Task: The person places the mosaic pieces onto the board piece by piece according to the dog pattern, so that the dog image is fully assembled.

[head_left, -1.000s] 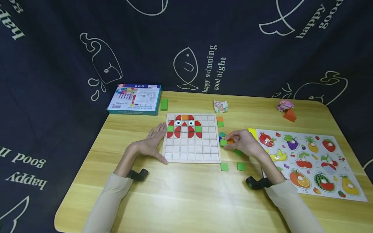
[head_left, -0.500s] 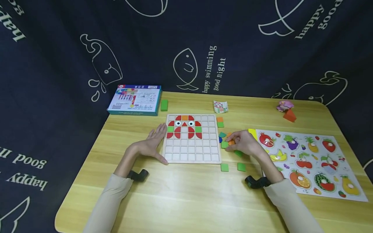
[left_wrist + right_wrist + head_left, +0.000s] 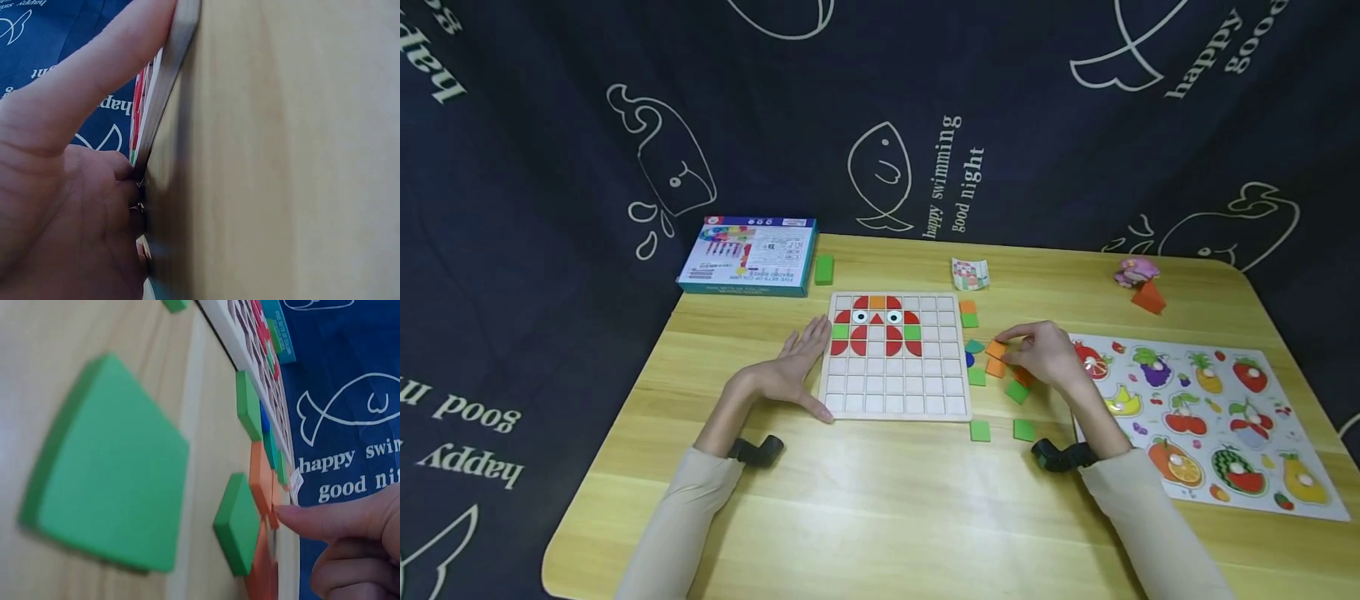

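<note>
In the head view, a light wooden grid board [image 3: 895, 387] lies mid-table. Its upper left part bears red, green and orange pieces and two eye pieces. My left hand [image 3: 790, 379] is spread along the board's left side, fingers at the edge and thumb by the near left corner. At the board's right, my right hand [image 3: 1043, 354] has thumb and index finger at an orange square tile [image 3: 996, 349]. In the right wrist view the thumb tip meets the orange tiles [image 3: 261, 475]. Beside them lie a green tile [image 3: 977, 377], another green tile [image 3: 1017, 392] and a blue piece [image 3: 970, 360].
Two green tiles lie nearer me, one of them a green square [image 3: 980, 431]. A fruit puzzle board [image 3: 1217, 417] sits to the right. At the back are a boxed set [image 3: 748, 257], a green block [image 3: 824, 270], a small picture card [image 3: 970, 273] and a pink toy [image 3: 1137, 271].
My right hand has let go of the green tile, which lies by the board's right edge, and has shifted right and back to an orange tile. The left hand stays put.
</note>
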A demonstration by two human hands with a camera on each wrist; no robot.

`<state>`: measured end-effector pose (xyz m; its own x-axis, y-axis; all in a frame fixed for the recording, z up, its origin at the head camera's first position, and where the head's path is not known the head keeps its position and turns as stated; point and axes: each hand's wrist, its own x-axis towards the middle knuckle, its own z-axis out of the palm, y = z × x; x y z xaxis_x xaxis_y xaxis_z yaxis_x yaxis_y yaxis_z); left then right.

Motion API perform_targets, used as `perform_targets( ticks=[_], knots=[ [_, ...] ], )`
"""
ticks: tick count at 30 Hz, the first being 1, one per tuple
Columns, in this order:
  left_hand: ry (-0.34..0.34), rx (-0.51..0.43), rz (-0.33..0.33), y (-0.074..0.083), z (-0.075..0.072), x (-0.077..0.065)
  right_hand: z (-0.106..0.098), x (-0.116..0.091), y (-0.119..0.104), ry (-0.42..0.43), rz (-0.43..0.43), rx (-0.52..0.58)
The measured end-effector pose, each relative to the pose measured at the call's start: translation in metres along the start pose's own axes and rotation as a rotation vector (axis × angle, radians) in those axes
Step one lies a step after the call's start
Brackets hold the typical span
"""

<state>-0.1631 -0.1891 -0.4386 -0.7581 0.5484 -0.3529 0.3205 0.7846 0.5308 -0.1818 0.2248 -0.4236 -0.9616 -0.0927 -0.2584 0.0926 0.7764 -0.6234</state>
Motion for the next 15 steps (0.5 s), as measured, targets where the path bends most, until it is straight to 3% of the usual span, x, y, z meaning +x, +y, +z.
perform_targets(
  ticks=[9, 15],
  knots=[
    [0.008, 0.001, 0.004, 0.001, -0.001, 0.000, 0.004, 0.009, 0.002, 0.014, -0.001, 0.034],
    [0.000, 0.021, -0.003, 0.000, 0.000, 0.001, 0.007, 0.013, -0.002, -0.034, -0.009, 0.074]
  ],
)
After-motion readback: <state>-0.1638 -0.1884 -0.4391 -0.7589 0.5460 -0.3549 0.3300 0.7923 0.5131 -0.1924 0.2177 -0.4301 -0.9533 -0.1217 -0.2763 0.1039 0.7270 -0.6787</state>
